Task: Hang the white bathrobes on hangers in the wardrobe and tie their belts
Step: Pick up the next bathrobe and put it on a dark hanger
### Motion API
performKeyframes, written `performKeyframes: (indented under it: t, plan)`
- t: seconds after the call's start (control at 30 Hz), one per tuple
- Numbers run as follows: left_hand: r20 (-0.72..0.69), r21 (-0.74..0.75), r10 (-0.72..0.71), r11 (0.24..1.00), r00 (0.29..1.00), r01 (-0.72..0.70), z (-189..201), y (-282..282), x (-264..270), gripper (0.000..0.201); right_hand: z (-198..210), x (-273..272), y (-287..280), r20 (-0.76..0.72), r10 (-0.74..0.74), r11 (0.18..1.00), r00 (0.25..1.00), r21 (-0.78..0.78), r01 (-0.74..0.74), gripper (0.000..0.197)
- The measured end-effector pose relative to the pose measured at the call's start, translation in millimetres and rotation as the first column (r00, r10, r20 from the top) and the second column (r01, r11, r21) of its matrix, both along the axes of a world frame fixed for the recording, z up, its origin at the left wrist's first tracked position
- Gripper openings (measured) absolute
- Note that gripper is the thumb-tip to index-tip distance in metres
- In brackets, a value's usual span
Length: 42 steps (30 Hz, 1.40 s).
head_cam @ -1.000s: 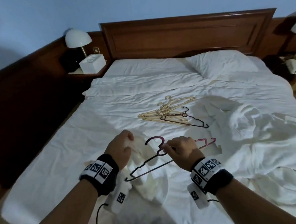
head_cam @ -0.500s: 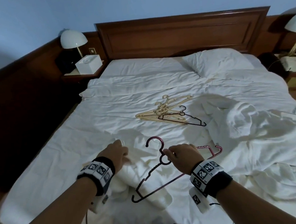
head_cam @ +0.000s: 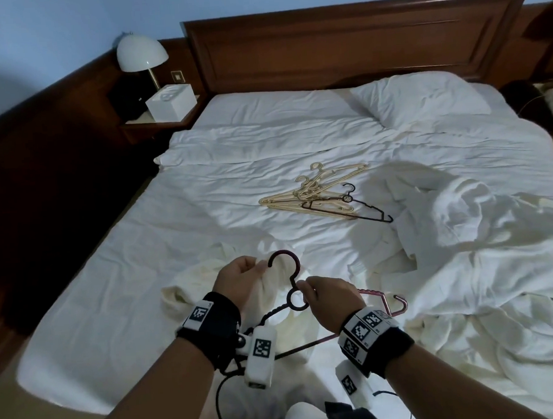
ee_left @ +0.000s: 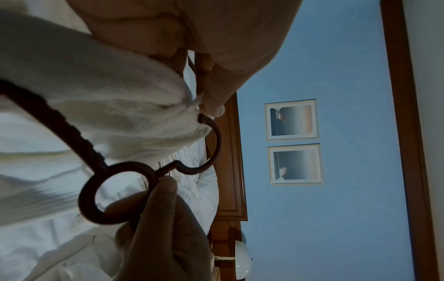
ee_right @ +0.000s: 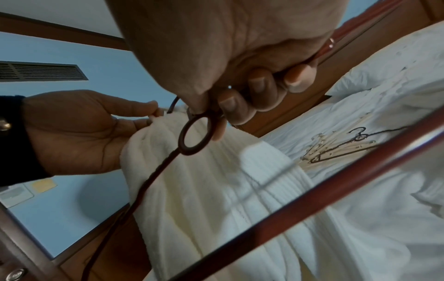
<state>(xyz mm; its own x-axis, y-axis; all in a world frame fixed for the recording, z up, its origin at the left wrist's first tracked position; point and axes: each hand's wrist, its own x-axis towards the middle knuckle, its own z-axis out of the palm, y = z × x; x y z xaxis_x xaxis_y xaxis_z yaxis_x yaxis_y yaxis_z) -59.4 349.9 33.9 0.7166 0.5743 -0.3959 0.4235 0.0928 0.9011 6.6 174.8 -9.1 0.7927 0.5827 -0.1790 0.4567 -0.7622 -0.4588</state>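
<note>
The right hand is pinching the dark red hanger at the ring below its hook, with thumb and fingers curled round the neck. The left hand is gripping a bunched fold of the white bathrobe, fingers closed on the cloth right beside the tip of the hook. The robe is hanging behind the hanger and trailing onto the near part of the bed. A pile of cream hangers with 1 black hanger is lying farther off, mid-bed. A second bathrobe is lying crumpled on the right. A pillow is sitting at the far right, and a lamp is standing on the far left nightstand.
</note>
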Motion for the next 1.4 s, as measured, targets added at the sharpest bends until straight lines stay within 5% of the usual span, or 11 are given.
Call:
performKeyframes:
  t: [0.13, 0.23, 0.37, 0.5, 0.6, 0.77, 0.9, 1.1, 1.27, 1.4]
  plan:
    - [0.041, -0.111, -0.011, 0.994, 0.999, 0.016, 6.0, -7.2, -2.2, 0.007, -1.6, -2.4, 2.8, -0.050, -0.007, 0.999, 0.999, 0.036, 0.008, 0.048]
    - [0.079, -0.221, -0.011, 0.975, 0.997, 0.029, 8.7, -6.7, 1.7, 0.020, -1.4, -2.3, 4.2, -0.100, 0.005, 0.995, 0.995, 0.098, 0.005, 0.045]
    - [0.078, -0.013, 0.002, 1.000, 0.997, -0.001, 1.9, -3.4, 1.3, 0.011, -4.8, -3.8, 7.1, -0.079, 0.115, 0.982, 0.990, 0.162, -0.101, 0.042]
    - [-0.002, 0.171, -0.131, 0.977, 0.991, 0.130, 0.8, 0.5, 5.8, 0.040, -3.8, 0.0, 7.1, 0.064, 0.210, 0.961, 0.976, 0.171, -0.218, 0.060]
    - [-0.149, 0.291, -0.350, 0.878, 0.925, 0.380, 3.4, 1.1, 1.2, 0.069, 0.3, 11.2, 2.6, 0.109, 0.159, 0.963, 0.981, 0.201, -0.178, 0.056]
    - [-0.367, 0.386, -0.545, 0.647, 0.753, 0.657, -7.4, 6.2, -13.3, 0.049, 2.0, 19.5, -7.3, 0.000, 0.155, 0.941, 0.988, 0.304, -0.147, 0.026]
    - [-0.368, 0.464, -0.589, 0.554, 0.720, 0.691, -11.3, -0.9, -21.2, 0.030, -5.8, 11.7, -8.0, -0.252, 0.149, 0.939, 0.956, 0.339, -0.057, 0.020]
    - [-0.378, 0.528, -0.638, 0.446, 0.670, 0.723, -14.3, -5.5, -30.8, 0.027, -22.9, 4.7, -7.4, -0.397, 0.094, 0.956, 0.913, 0.292, 0.029, 0.004]
    - [-0.370, 0.605, -0.734, 0.276, 0.570, 0.747, -10.7, -1.5, -39.9, 0.038, -32.9, 9.0, -3.3, -0.370, 0.174, 0.959, 0.913, 0.274, -0.072, 0.070]
    - [-0.444, 0.624, -0.728, 0.168, 0.522, 0.763, -6.4, 7.9, -47.4, 0.040, -34.1, 2.7, 6.4, -0.261, 0.282, 0.943, 0.923, 0.251, -0.217, 0.041]
